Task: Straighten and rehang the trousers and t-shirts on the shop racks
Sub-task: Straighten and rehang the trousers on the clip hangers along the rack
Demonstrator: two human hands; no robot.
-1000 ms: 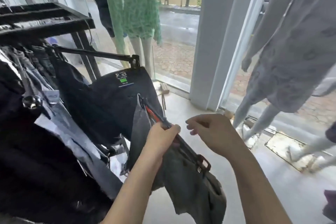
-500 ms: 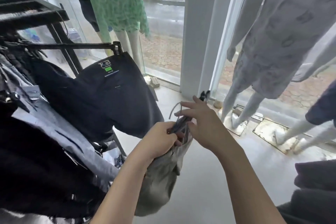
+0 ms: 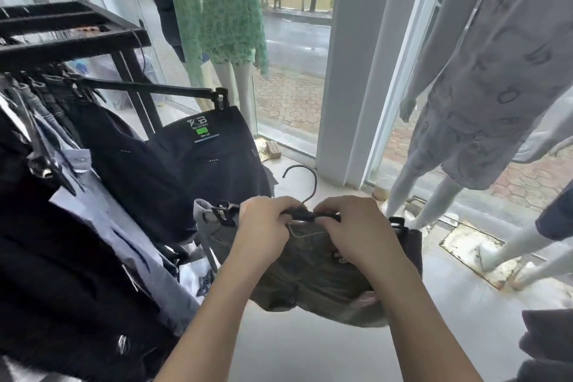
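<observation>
1. A black metal rack is filling the 9 to 10 o'clock part of the view. Dark garments and pale blue shirts are hanging packed along it, trailing down toward 8 o'clock
2. A straight rail arm is jutting from the rack toward 3 o'clock. Navy trousers with a white and green label are hanging at its tip, at 11 o'clock of the hands
3. A green lace dress on a mannequin is standing at 12 o'clock, behind the rail tip by the window
4. The left hand is sitting just left of centre, fingers curled tight round the bar of a black clip hanger
5. The hanger's hook is rising in open air at 12 o'clock of the hands, well apart from the rail arm. Its left clip is showing at 9 o'clock of the left hand
6. Grey trousers are hanging from this hanger, off the rack, with the cloth bunching and drooping toward 6 o'clock beneath both wrists
7. The right hand is gripping the same bar with curled fingers, its fingertips almost meeting the left hand's. The right clip is showing at its 3 o'clock
8. A white pillar is standing at 1 o'clock. A grey patterned outfit on a mannequin is filling 2 to 3 o'clock
</observation>
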